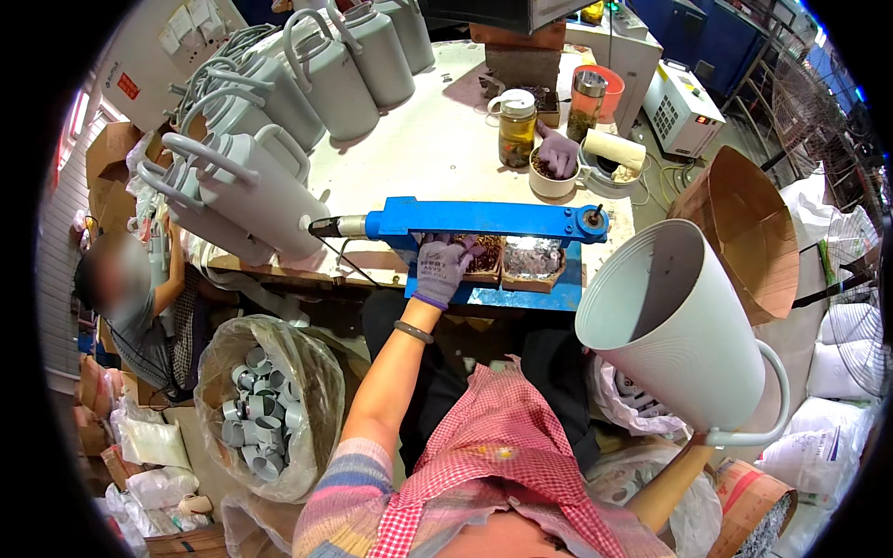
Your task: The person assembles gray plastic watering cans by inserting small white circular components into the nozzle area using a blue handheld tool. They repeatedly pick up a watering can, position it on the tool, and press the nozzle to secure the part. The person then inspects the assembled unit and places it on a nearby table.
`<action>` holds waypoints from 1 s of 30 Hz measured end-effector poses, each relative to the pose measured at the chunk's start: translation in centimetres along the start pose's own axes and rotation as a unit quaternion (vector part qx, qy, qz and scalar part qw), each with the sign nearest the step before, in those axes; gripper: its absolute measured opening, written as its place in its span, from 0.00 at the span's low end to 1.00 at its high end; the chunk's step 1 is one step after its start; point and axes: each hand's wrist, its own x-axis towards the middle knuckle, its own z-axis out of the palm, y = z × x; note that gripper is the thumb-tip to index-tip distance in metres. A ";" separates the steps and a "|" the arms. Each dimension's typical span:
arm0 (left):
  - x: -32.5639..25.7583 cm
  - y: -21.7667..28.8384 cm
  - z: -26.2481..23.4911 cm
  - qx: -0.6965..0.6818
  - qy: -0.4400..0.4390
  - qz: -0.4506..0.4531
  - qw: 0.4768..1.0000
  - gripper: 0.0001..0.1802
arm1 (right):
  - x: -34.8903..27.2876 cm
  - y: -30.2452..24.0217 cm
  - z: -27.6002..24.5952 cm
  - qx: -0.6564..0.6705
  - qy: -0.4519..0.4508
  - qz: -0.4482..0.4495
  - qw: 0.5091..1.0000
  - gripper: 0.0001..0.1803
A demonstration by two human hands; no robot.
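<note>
My left hand (445, 266), in a light grey glove with purple fingertips, reaches to a small tray of brown parts (486, 258) under the blue press arm (484, 220). Its fingers are bent together at the tray; what they hold, if anything, is too small to make out. On the right, my right hand (699, 441) grips a large grey watering can (712, 363) near the lower end of its handle. The can is tilted, with its wide round opening toward the press. Most of the right hand's fingers are hidden behind the can. Beside the brown parts sits a tray of shiny silver pieces (532, 259).
Several grey watering cans (330, 88) stand on the white table (419, 121). Behind the press are a yellow-liquid jar (517, 130) and a cup with a purple glove (556, 158). A plastic bag of grey fittings (265, 409) stands left; a cardboard drum (744, 232), right. Another person (139, 307) sits far left.
</note>
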 end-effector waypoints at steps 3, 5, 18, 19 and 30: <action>-0.3 2.1 -2.0 -0.020 0.018 -0.022 0.999 0.11 | 0.5 0.7 0.4 0.000 -0.002 0.013 1.000 0.26; -0.4 3.8 -3.8 -0.158 0.002 -0.035 0.987 0.11 | 0.9 1.1 0.8 0.003 -0.003 0.019 1.000 0.26; 13.5 14.6 -1.2 -0.427 -0.008 0.043 0.903 0.13 | 1.7 4.0 2.5 0.010 -0.009 0.058 0.998 0.25; 13.3 14.9 -1.2 -0.449 -0.050 -0.008 0.892 0.13 | 1.6 4.2 2.4 0.009 -0.004 0.059 0.998 0.25; 13.6 14.5 -0.6 -0.474 -0.077 -0.016 0.877 0.11 | 2.9 5.3 3.4 0.004 -0.009 0.078 0.997 0.25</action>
